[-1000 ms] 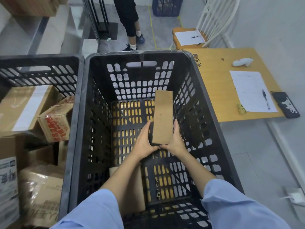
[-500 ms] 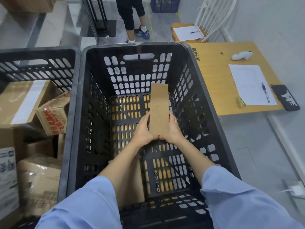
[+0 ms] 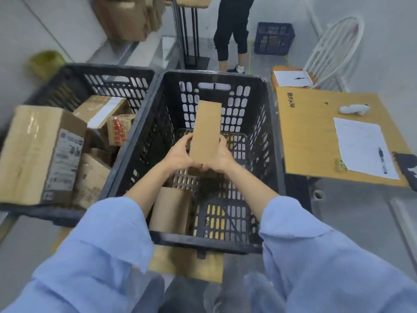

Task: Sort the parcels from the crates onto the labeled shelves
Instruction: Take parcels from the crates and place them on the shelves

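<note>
Lifted since a second ago, the slim parcel (image 3: 206, 132) now stands higher in mid-frame, above the black crate's (image 3: 203, 242) floor. Another parcel (image 3: 170, 210) lies low in the crate by its near rim, beside your left forearm; leave it for later. Your left hand (image 3: 180, 154) and right hand (image 3: 220, 158) each curl round the slim parcel's near end, one at either edge. Keep that two-sided hold, clear the rim, then turn it to find a label: the face showing is blank.

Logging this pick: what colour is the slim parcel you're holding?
The slim parcel is plain brown cardboard, seen best in head view.
</note>
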